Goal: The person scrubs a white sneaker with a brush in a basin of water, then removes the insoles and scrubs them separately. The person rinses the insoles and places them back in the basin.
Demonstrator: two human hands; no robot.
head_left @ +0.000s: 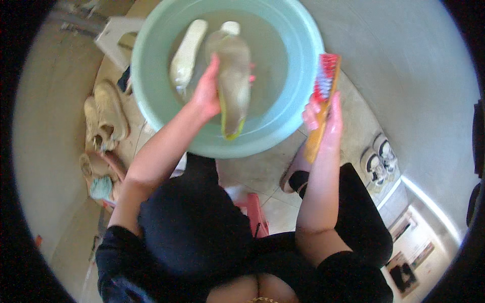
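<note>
A greyish insole [235, 81] with a yellow-green edge is held over the basin in my left hand [209, 89]. My thumb lies along its left side, and fingertips show past its right side. Below it stands a round, light teal plastic basin [246, 147] with cloudy water. One pale insole [189, 53] lies at the left in the basin, and the tip of another pale one [231, 28] shows behind the held insole. At the basin's right rim, my right hand [327, 113] grips a wooden-backed scrubbing brush [329, 77] with red and bluish-white bristles facing left.
Beige shoes [108, 111] sit on the tiled floor at the left, near a teal crumpled thing [101, 187]. A white stool [117, 39] stands behind the basin's left side. Black-and-white sneakers [379, 159] rest by the right wall. A pink plastic object [255, 214] is beneath me.
</note>
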